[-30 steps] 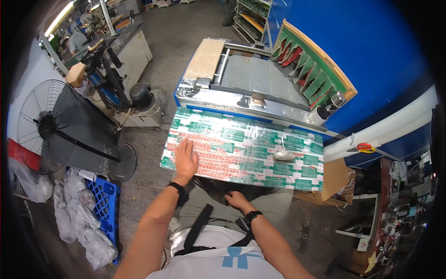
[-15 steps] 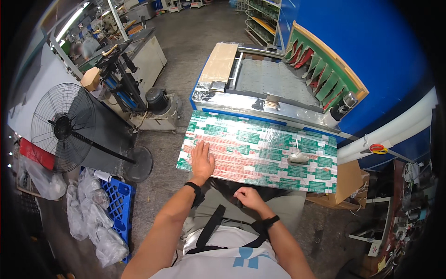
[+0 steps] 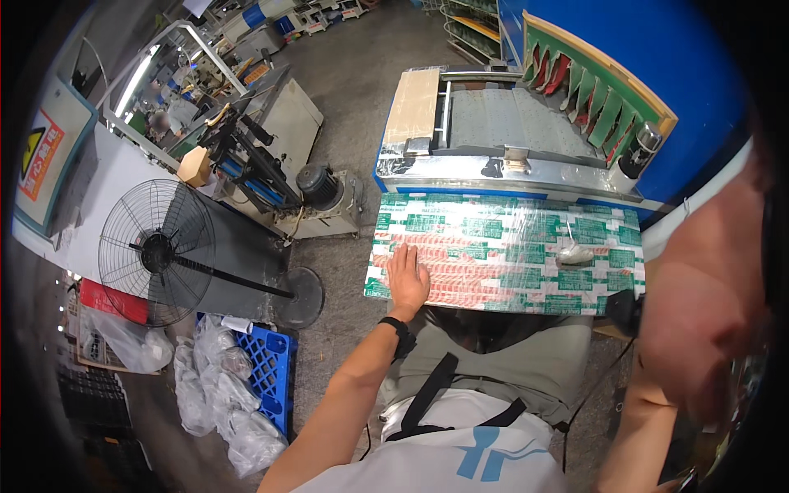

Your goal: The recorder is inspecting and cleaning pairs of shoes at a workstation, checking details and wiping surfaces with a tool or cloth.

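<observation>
In front of me lies a flat board [image 3: 509, 283] wrapped in clear film or tape with green, white and red printing. My left hand [image 3: 408, 277] rests palm down on its left part, fingers stretched out, with a black band on the wrist. A small pale, shiny lump [image 3: 574, 255] sits on the right half of the board; its kind is unclear. My right hand [image 3: 707, 304] is raised close to the camera at the far right, large and smeared by motion. Its fingers cannot be made out, nor whether anything is in them.
Beyond the board stands a machine with a grey conveyor bed [image 3: 501, 123] and green and red curtain strips [image 3: 579, 99]. On the left are a standing fan [image 3: 156, 251], a motor [image 3: 319, 187] and a blue pallet [image 3: 271, 361] with plastic bags [image 3: 234, 394].
My right hand has risen from beside my lap to near the camera at the right. The view has shifted left; my left hand stays flat on the board.
</observation>
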`<state>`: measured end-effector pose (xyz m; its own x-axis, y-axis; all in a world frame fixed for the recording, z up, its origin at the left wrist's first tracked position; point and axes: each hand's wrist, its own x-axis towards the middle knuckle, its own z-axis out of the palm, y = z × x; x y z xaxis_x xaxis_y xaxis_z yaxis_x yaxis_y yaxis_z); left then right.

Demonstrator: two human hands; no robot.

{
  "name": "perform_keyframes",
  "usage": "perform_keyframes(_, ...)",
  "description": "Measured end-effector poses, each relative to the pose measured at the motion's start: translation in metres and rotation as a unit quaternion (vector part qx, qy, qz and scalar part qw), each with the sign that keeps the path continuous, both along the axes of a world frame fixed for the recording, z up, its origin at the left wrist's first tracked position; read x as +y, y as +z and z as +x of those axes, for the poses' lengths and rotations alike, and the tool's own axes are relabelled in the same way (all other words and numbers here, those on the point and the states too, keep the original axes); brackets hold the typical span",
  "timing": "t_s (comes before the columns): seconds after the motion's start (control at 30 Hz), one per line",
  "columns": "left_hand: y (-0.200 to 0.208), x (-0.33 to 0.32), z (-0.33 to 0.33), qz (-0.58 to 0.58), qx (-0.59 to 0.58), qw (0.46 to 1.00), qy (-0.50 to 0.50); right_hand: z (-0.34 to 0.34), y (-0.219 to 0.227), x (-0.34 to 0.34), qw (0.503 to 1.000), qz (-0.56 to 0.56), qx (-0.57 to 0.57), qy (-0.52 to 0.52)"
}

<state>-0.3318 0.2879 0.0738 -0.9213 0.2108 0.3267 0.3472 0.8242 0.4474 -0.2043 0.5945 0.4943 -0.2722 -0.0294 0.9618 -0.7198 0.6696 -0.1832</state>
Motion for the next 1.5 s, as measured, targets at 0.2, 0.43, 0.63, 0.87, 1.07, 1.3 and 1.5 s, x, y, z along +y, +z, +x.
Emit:
perform_keyframes(0.2,0.003,0.003,-0.011,-0.005,0.032,0.999,-0.009,0.004,-0.011,0.001,0.999,-0.022,-0.010,-0.024)
perform_keyframes(0.43,-0.009,0.002,-0.002,-0.006,0.012,1.000,-0.018,-0.011,0.006,0.029,0.998,-0.004,0.048,-0.049)
perform_keyframes(0.63,-0.018,0.014,0.008,-0.026,0.022,0.999,-0.025,-0.034,0.058,0.032,0.983,-0.010,0.156,-0.096)
perform_keyframes(0.87,0.007,-0.003,-0.007,0.004,0.044,0.999,-0.027,0.042,0.101,0.043,0.993,0.036,0.061,-0.089)
perform_keyframes(1.07,0.000,0.003,-0.006,-0.003,0.021,0.999,-0.025,0.074,0.081,0.036,0.992,0.017,0.020,-0.127)
perform_keyframes(1.3,0.006,0.004,-0.005,-0.008,0.025,0.999,-0.028,0.083,0.057,0.010,0.982,-0.045,0.036,-0.178)
perform_keyframes(1.5,-0.005,0.010,0.005,-0.022,0.024,0.999,-0.027,0.040,0.030,-0.038,0.968,-0.131,0.120,-0.178)
